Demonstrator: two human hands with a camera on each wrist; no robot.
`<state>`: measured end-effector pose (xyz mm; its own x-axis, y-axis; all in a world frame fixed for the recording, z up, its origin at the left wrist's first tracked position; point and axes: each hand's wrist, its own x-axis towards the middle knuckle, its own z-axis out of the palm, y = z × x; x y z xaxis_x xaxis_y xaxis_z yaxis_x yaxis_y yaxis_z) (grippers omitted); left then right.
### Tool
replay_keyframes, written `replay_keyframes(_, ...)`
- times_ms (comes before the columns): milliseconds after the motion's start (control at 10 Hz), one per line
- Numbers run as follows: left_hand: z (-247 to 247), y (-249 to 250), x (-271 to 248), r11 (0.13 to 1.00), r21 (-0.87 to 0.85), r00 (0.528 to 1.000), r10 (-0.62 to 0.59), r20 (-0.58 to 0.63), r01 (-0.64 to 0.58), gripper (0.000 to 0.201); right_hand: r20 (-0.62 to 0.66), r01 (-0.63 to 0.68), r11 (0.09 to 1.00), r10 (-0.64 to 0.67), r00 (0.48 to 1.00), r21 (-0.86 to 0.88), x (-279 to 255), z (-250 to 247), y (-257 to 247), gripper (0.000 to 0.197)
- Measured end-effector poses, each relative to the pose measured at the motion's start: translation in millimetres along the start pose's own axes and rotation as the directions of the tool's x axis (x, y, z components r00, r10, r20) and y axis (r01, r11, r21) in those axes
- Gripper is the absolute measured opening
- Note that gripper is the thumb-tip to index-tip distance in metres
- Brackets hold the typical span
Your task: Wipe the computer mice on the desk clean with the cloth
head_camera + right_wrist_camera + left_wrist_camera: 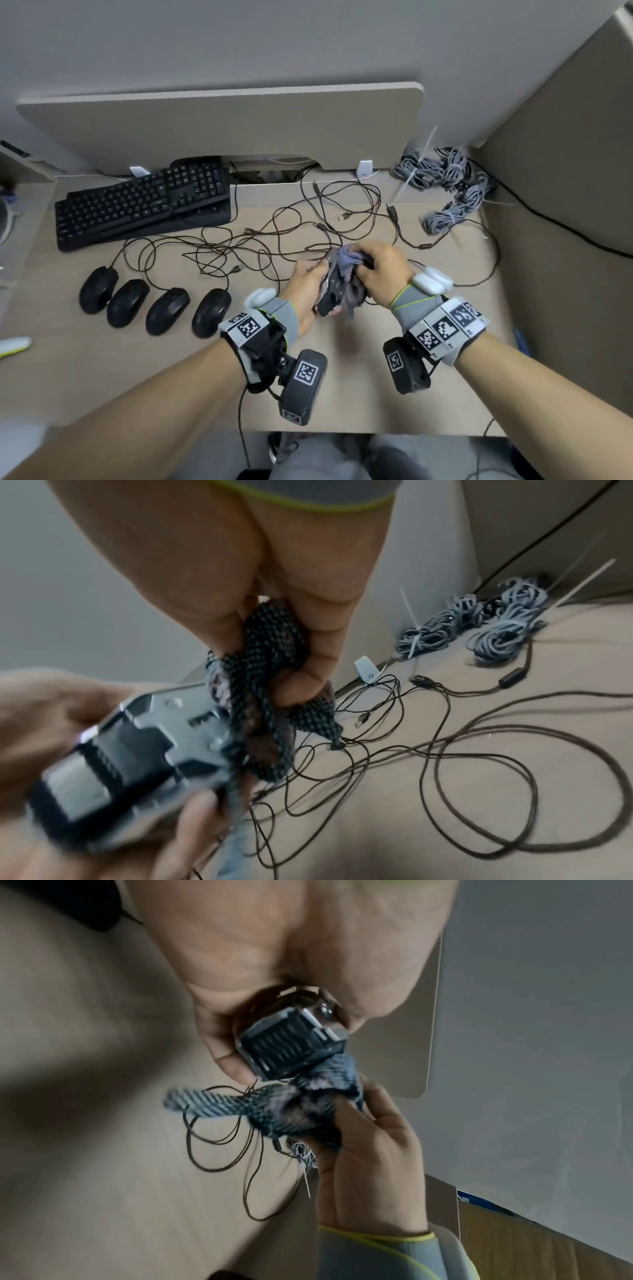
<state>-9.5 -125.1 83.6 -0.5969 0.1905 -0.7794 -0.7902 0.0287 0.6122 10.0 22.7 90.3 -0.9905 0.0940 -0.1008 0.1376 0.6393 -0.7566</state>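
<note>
My left hand (310,284) grips a black mouse (332,294) with silver trim, lifted above the desk (342,394) with its underside turned up. The same mouse (291,1047) fills the left wrist view, and the mouse (137,764) shows blurred in the right wrist view. My right hand (380,270) clutches a bunched blue-grey checked cloth (347,263) against the mouse's front end. The cloth (291,1104) hangs below my fingers; the cloth (270,674) is wrapped round my right thumb. Several other black mice (150,305) lie in a row at the left.
A black keyboard (137,205) sits at the back left. Tangled thin brown cables (308,219) spread over the desk middle behind my hands. Grey cable bundles (448,181) lie at the back right corner. A beige partition (219,126) stands behind the desk.
</note>
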Motion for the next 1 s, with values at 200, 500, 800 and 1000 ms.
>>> replay_keyframes(200,12,-8,16,0.999,0.005,0.996,0.045,-0.079,-0.045,0.028,0.102,0.110,0.993,-0.115,0.988,0.045,-24,10,16,0.022)
replay_keyframes(500,12,-60,49,0.654,0.756,0.962,0.214,-0.172,-0.010,0.067,0.013,-0.405,0.905,0.407,0.913,0.131,-62,-29,135,0.031)
replay_keyframes(800,25,-107,74,0.271,0.953,0.949,0.243,-0.202,0.134,0.078,0.044,-0.692,0.553,0.766,0.641,0.464,-111,-61,224,0.042)
replay_keyframes(1000,-1,-116,58,0.362,0.926,0.916,0.328,-0.232,0.105,0.078,-0.143,-0.662,0.749,0.654,0.743,-0.017,-121,-82,220,0.053)
